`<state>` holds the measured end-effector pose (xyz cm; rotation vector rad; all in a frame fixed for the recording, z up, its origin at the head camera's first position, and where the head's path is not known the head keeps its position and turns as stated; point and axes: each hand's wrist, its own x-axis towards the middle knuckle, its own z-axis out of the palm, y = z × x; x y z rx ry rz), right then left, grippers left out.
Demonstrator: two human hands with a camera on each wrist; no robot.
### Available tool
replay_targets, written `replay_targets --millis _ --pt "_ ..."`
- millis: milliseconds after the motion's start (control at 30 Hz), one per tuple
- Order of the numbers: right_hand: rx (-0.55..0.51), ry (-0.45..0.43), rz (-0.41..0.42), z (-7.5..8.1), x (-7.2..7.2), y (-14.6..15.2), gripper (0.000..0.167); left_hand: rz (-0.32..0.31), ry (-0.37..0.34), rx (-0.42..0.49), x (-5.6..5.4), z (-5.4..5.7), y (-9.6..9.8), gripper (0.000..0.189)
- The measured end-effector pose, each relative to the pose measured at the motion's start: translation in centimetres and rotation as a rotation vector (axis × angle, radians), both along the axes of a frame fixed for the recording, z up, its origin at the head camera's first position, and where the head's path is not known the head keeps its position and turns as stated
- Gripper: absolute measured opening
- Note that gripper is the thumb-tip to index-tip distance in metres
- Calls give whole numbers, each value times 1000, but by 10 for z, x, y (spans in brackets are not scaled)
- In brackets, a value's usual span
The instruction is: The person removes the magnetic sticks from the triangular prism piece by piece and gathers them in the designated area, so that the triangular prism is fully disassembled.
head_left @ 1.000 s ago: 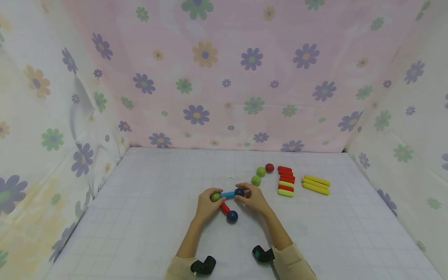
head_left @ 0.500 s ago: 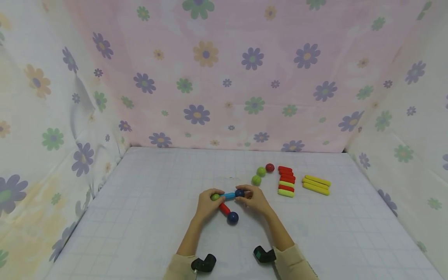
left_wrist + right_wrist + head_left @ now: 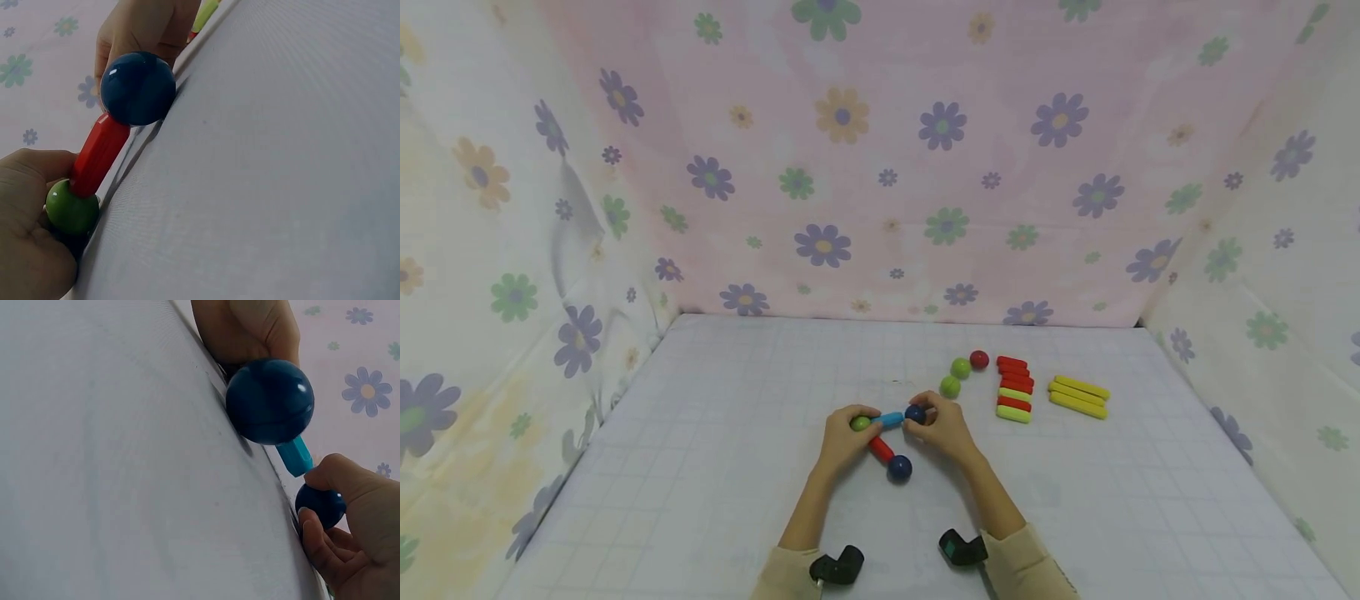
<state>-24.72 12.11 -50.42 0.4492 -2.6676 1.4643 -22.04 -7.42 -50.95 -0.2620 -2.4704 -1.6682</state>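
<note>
In the head view my left hand (image 3: 847, 442) grips a green ball (image 3: 861, 424). A red rod (image 3: 882, 450) runs from that ball toward me and ends in a dark blue ball (image 3: 899, 468). From the green ball's right side a light blue rod (image 3: 891, 420) points at a second dark blue ball (image 3: 915, 414), which my right hand (image 3: 946, 427) pinches between thumb and fingers. A narrow gap seems to lie between this rod and ball. The right wrist view shows the pinched ball (image 3: 320, 505) beside the rod's end (image 3: 295, 457).
Beyond my right hand lie two green balls (image 3: 951, 386) and a red ball (image 3: 979, 360). Right of them is a column of several red and yellow-green rods (image 3: 1015, 389), then several longer yellow rods (image 3: 1078, 397). Flowered cloth (image 3: 880, 208) walls the white table (image 3: 737, 467).
The pinched dark blue ball has shifted slightly right, off the light blue rod's end. The red rod and its blue ball have swung slightly toward me. My left hand stays nearly still.
</note>
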Motion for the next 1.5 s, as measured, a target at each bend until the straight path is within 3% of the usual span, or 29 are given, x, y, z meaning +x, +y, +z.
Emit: replay_targets --millis 300,700,1000,1500 --pt "-88 -104 -19 2 3 8 30 0 -22 7 0 -2 -3 23" --pt "-27 -156 -121 4 5 35 35 5 -42 20 2 0 -5 27" --pt "-63 -189 -156 8 3 44 35 4 -38 34 2 1 -4 28" --pt "-64 -119 -168 5 0 46 43 2 -34 39 3 1 -3 27"
